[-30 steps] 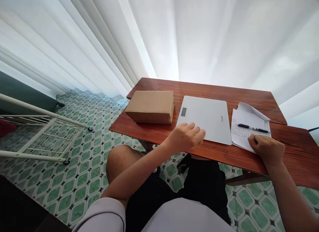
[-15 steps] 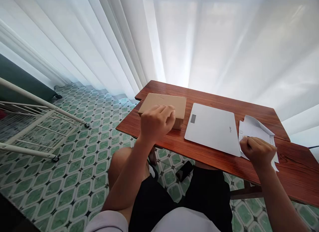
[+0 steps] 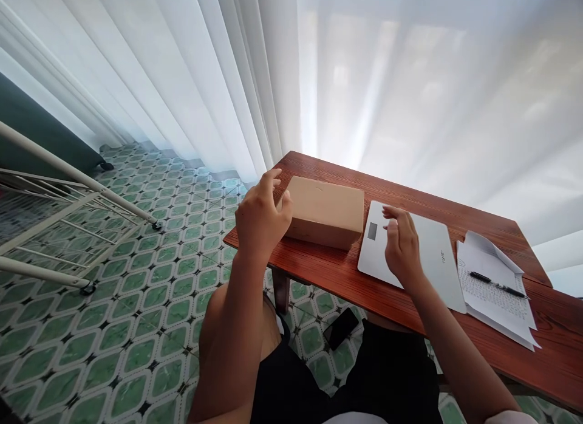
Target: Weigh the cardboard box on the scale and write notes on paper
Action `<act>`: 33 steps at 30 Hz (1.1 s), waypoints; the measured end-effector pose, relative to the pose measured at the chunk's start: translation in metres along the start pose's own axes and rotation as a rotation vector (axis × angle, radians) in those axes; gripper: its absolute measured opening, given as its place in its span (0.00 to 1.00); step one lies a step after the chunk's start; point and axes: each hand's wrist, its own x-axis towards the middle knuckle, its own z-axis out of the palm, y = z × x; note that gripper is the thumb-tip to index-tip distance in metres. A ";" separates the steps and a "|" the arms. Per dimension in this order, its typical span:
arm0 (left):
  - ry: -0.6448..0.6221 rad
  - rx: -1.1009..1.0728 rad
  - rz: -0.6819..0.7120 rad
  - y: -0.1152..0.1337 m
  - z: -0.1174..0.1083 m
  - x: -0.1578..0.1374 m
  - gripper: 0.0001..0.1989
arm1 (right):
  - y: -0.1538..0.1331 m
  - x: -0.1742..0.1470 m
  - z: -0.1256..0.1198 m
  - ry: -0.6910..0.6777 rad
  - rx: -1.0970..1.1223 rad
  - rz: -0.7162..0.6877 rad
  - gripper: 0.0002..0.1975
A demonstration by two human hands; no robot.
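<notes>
Left hand (image 3: 260,217) at the left end of the plain brown rectangular cardboard box (image 3: 325,211); fingers spread, thumb near the box's near-left corner, grip not closed on it. Whether the palm touches the box end cannot be told from this angle

Box lies flat on the reddish-brown wooden desk (image 3: 328,269), at its left end, just beside the flat white rectangular digital scale (image 3: 430,254)

Right hand (image 3: 401,245) over the left part of the scale, fingers loosely spread and pointing at the box, holding nothing

Small grey display window (image 3: 372,231) on the scale shows just left of the right hand

Right of the scale: white handwritten paper sheets (image 3: 494,290) with a black pen (image 3: 497,284) lying on them

Black phone (image 3: 344,328) on the green patterned tile floor (image 3: 136,302) under the desk
</notes>
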 end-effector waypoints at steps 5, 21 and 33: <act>-0.125 0.052 -0.091 -0.011 0.010 0.003 0.25 | -0.003 0.001 0.030 -0.121 0.141 0.191 0.32; -0.467 0.150 -0.215 -0.016 0.025 0.002 0.37 | -0.002 -0.009 0.055 -0.279 0.206 0.392 0.45; -0.507 0.217 -0.206 -0.009 0.024 0.004 0.34 | -0.006 -0.009 0.056 -0.315 0.179 0.421 0.45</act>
